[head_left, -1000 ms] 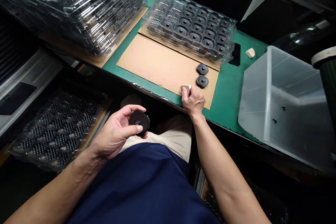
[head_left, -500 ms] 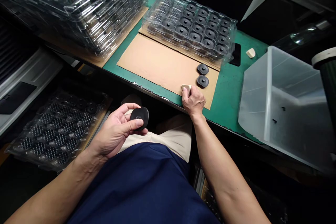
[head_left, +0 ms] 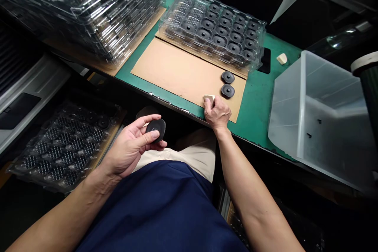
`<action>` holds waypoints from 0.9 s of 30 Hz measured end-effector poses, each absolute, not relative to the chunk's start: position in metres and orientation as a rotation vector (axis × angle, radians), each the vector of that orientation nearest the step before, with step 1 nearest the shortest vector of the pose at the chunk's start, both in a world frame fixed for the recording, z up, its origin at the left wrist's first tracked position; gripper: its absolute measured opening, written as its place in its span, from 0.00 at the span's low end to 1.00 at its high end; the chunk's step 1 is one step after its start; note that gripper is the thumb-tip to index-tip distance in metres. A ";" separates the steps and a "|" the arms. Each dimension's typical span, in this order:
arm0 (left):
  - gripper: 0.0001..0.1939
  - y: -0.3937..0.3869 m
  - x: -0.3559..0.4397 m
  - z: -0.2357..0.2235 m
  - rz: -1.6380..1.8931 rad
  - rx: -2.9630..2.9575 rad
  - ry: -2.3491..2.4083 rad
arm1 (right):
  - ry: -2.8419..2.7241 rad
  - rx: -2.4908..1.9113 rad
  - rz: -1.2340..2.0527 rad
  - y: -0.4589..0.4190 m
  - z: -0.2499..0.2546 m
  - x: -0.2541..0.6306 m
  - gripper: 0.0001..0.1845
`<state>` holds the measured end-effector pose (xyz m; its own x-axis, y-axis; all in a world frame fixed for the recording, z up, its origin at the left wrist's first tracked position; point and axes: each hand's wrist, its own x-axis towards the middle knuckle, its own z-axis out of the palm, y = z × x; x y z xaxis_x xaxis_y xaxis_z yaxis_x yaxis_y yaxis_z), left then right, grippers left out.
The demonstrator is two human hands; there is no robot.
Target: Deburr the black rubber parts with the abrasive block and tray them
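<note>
Over my lap, my left hand [head_left: 132, 143] grips a round black part [head_left: 155, 129] by its edges, its smooth face with a small mark turned up. My right hand [head_left: 217, 112] rests at the near edge of the cardboard sheet [head_left: 174, 73], closed on a small cream-coloured block [head_left: 210, 98] whose kind I cannot make out. Just beyond it lie two black parts with a central stud, one [head_left: 228, 91] nearer and one [head_left: 227, 77] farther. Behind them a clear plastic tray [head_left: 180, 33] holds several such parts in its pockets, with some left-hand pockets bare.
A tall stack of clear trays [head_left: 118, 31] stands at the left of the green table [head_left: 256, 102]. To the right are a translucent bin [head_left: 285, 114], a loose cream piece [head_left: 282, 59] and a dark flat object [head_left: 265, 61]. Another tray [head_left: 65, 145] sits low at left.
My left hand has tilted the black part slightly, and its thumb has shifted a little up and left. My right hand stays in place with the cream block.
</note>
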<state>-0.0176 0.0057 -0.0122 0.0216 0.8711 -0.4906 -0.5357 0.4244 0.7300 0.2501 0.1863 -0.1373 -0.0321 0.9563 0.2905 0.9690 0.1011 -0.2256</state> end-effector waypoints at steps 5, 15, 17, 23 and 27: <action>0.30 0.006 -0.018 -0.012 1.112 0.391 1.084 | -2.024 -1.886 -0.034 0.187 -0.137 0.250 0.18; 0.26 0.006 -0.017 -0.009 1.132 0.370 1.057 | -2.016 -1.898 -0.022 0.186 -0.136 0.250 0.17; 0.26 0.006 -0.017 -0.009 1.136 0.361 1.045 | -2.016 -1.895 -0.023 0.186 -0.136 0.250 0.17; 0.25 0.005 -0.017 -0.012 1.126 0.343 1.036 | -2.014 -1.893 -0.035 0.186 -0.137 0.250 0.17; 0.23 0.005 -0.017 -0.014 1.121 0.348 1.044 | -2.014 -1.889 -0.045 0.186 -0.137 0.250 0.17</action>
<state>-0.0169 0.0048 -0.0137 0.0492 0.8608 -0.5066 -0.5660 0.4419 0.6959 0.2503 0.1865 -0.1375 -0.0262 0.9561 0.2919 0.9683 0.0969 -0.2303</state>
